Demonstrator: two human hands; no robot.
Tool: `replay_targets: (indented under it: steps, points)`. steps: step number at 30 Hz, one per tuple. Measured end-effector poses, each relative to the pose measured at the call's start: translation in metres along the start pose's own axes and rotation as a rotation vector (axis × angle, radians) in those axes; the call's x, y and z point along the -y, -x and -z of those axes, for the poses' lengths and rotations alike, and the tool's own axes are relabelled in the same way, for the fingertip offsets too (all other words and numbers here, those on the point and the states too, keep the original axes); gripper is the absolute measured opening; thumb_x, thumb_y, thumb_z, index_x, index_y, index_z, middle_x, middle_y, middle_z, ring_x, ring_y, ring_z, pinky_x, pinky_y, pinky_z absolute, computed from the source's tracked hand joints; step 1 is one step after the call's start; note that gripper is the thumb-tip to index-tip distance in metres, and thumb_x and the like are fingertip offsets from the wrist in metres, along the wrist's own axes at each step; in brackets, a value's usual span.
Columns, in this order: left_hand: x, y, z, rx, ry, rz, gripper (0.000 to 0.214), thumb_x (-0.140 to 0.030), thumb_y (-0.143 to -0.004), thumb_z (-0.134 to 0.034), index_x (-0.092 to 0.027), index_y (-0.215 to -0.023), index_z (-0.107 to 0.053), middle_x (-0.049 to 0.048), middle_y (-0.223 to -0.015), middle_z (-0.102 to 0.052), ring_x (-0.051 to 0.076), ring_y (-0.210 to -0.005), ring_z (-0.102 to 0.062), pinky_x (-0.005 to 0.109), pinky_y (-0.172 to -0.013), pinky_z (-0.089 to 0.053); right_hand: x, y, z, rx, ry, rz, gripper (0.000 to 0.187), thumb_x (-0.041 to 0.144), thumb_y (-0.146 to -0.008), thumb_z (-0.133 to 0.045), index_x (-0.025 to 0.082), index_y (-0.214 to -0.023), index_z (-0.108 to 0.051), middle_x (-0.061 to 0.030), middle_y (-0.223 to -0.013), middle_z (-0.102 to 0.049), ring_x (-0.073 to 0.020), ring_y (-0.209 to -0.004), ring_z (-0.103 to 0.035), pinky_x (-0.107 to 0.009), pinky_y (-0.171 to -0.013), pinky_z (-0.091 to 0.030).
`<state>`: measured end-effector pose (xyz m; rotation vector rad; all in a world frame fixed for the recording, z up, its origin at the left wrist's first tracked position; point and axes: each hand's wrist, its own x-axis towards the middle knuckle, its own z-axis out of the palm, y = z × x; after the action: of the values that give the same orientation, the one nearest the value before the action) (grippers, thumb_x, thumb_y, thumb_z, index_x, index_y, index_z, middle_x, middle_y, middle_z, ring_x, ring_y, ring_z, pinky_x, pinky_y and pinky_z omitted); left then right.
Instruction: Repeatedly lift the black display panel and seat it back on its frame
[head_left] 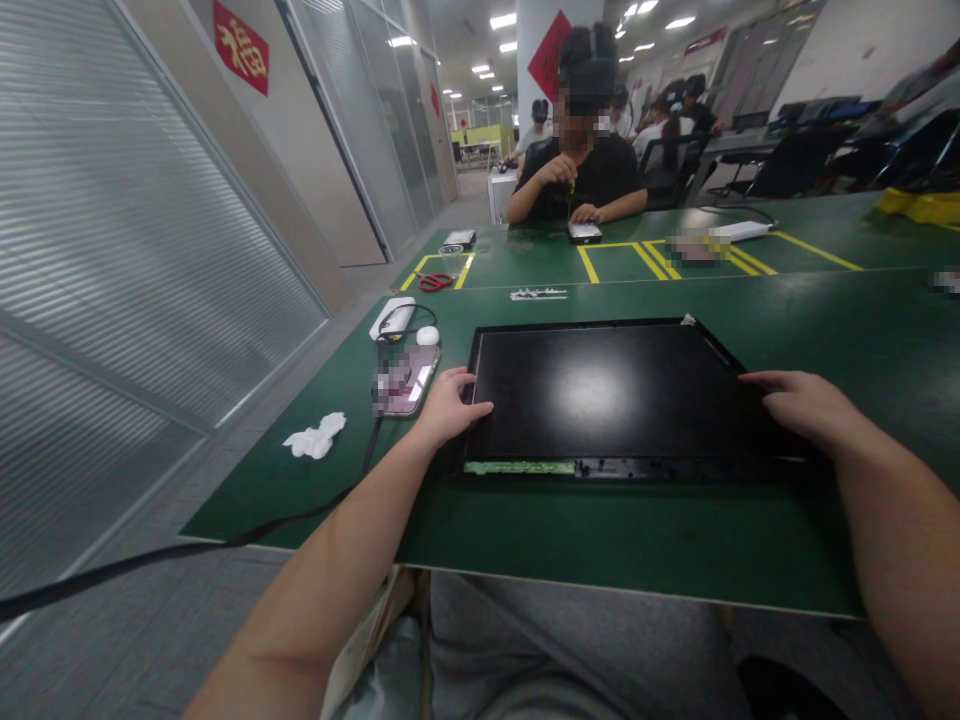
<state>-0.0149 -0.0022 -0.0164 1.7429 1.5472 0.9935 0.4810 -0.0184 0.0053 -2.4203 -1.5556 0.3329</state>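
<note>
A flat black display panel (540,410) lies face up in front of me, with a bright reflection in its middle. Along its near edge runs a thin green circuit board strip (519,467). My left hand (450,405) holds the panel's left edge, the thumb lying over the rim and the fingers along the side. At the right edge, my right hand (806,405) grips the frame, index finger stretched along the rim; its thumb and other fingers are partly hidden. A small whitish piece (688,320) sits at the far right corner of the panel.
Left on the green table (450,525) are a phone (409,385), a white power bank (392,320), a white round case (427,336) and crumpled tissue (315,437). Red-handled scissors (436,283) lie farther off. Opposite, a person (592,165) handles a small device. A black strap (262,530) crosses the left edge.
</note>
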Motion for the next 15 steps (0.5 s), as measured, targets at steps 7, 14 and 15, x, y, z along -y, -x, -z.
replay_targets:
  steps: [7, 14, 15]
  points:
    - [-0.012, 0.005, 0.004, 0.033, -0.21, -0.122, 0.057, -0.029, -0.07, -0.079, -0.02, -0.125, -0.066, 0.0139, -0.133, -0.057, 0.032, -0.131, -0.053, 0.048, -0.113, -0.042, 0.004, 0.003, 0.001, 0.029, -0.03, -0.016, 0.062, 0.013, -0.061, -0.054, 0.019, -0.118, -0.075, -0.011, -0.102, -0.075, -0.0261, -0.087, -0.069, -0.032, -0.076, -0.052]
    - [-0.025, 0.013, 0.027, 0.314, -0.334, -0.166, 0.104, -0.056, -0.052, -0.091, -0.027, -0.144, -0.055, 0.0182, -0.161, -0.032, 0.047, -0.15, -0.026, 0.06, -0.119, -0.026, 0.0, 0.001, -0.002, 0.025, -0.095, -0.067, 0.065, 0.01, -0.058, -0.054, 0.019, -0.118, -0.075, -0.0098, -0.09, -0.074, -0.023, -0.072, -0.066, -0.031, -0.068, -0.051]
    - [-0.026, 0.014, 0.03, 0.345, -0.324, -0.179, 0.107, -0.057, -0.05, -0.092, -0.029, -0.146, -0.053, 0.0173, -0.164, -0.027, 0.047, -0.151, -0.023, 0.06, -0.119, -0.025, 0.0, 0.002, -0.002, 0.029, -0.106, -0.074, 0.066, 0.009, -0.057, -0.054, 0.019, -0.119, -0.075, -0.0097, -0.089, -0.074, -0.0228, -0.071, -0.066, -0.031, -0.068, -0.051]
